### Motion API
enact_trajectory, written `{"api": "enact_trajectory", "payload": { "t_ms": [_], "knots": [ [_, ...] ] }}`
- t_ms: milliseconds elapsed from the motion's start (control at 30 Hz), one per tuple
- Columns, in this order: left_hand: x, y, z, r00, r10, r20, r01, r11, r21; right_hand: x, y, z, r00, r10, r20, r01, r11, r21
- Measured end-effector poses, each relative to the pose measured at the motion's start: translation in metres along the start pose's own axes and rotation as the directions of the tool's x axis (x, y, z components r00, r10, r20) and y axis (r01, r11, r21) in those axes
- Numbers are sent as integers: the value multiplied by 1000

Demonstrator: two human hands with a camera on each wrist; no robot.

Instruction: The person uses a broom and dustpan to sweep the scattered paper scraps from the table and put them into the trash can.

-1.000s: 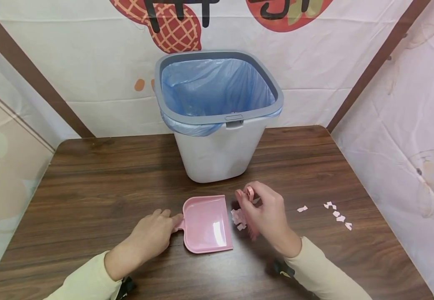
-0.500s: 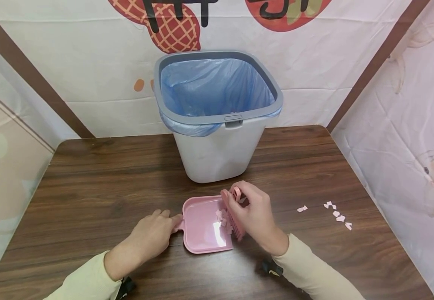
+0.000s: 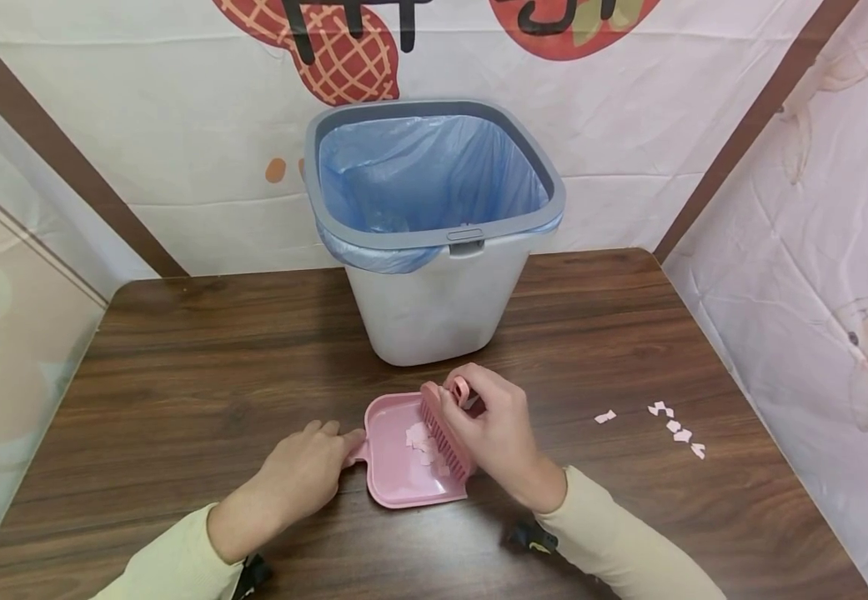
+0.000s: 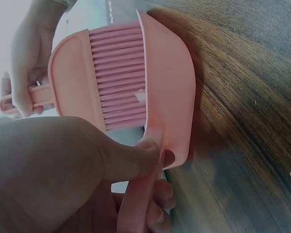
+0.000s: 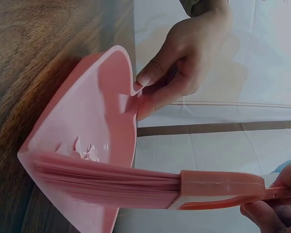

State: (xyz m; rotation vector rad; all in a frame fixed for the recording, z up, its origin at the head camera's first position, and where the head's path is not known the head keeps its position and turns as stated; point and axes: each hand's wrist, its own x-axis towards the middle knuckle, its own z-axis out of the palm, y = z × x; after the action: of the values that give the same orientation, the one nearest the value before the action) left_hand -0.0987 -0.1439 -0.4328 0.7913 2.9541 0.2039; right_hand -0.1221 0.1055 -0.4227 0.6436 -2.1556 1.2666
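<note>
A: So what are you hanging on to with your left hand [image 3: 298, 472]?

B: You're pinching the pink dustpan [image 3: 386, 460] by its handle, thumb on one side, fingers curling round the other. Pan's sitting on the desk [image 3: 216, 350] roughly midway between the left and right edges, and its open lip is facing the right edge.

A: And you're gripping the pink brush [image 3: 447, 435] with your right hand [image 3: 499, 427], yeah?

B: Yep, pretty narrow grip, you're keeping your fingers bent around its handle. The bristles are reaching into the pan, right beside some pale scraps [image 3: 418, 435] that are lying in there.

A: Anything lying elsewhere?

B: A few loose pieces [image 3: 683, 436] are lying near the desk's right edge, and a lone scrap [image 3: 605, 417] is sitting between those and the brush. The bin [image 3: 434, 317] with its blue bag [image 3: 434, 171] is standing near the middle of the back edge.
</note>
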Motion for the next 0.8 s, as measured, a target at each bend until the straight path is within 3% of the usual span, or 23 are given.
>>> {"api": "enact_trajectory", "payload": {
  "t_ms": [233,800],
  "knots": [
    [-1,-1,2,1000,6,-28,-6,1000,5,2,2,-6,998,-9,-67,10,1000,3],
    [-2,-2,3,999,19,-33,-19,1000,4,-1,19,-31,994,75,-75,-81,993,-88]
  ]
}}
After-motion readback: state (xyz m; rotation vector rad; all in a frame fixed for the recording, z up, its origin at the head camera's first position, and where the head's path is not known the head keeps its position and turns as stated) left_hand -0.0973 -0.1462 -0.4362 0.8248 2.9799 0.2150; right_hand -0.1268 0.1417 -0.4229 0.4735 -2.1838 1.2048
